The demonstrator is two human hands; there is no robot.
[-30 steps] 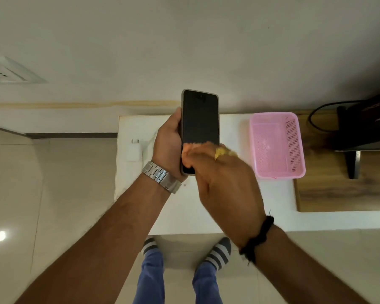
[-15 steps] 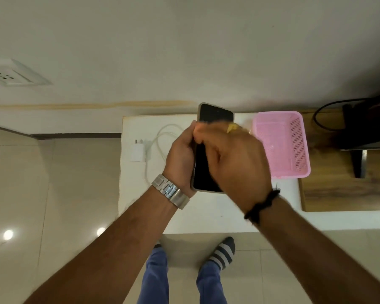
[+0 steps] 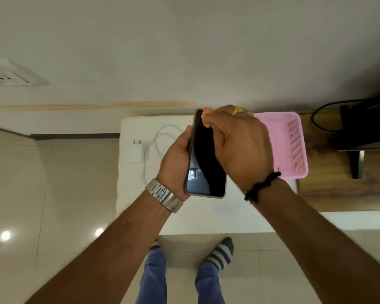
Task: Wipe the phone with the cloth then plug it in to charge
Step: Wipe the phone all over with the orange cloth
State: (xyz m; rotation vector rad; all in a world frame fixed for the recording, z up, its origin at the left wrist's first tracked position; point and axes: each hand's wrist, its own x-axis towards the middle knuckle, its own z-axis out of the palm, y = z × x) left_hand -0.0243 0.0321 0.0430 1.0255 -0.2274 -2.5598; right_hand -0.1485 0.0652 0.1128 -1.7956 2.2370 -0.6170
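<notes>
So, left to right: 1 wall socket (image 3: pixel 3 75) sits up on the wall, well apart from the rest, likely where the plug goes later. On the white worktop (image 3: pixel 206 216) lie 1 white charger brick (image 3: pixel 136 152) w/ its 1 cable (image 3: pixel 160 137) looped beside it, laid out near the phone for the charging step, not yet touched. Left hand (image 3: pixel 176 165) grips the 1 phone (image 3: pixel 206 172) by its edge, above the worktop, screen up toward the camera, prob. to steady it & keep the glass exposed for wiping. Right hand (image 3: pixel 239 145) is curled over the phone's top end, fingers pinching sth pale at the corner; prob. the cloth, but it's too hidden to be sure. Further right, 1 pink basket (image 3: pixel 294 145) sits on the worktop, contents not visible. 2 hands, both busy.
</notes>
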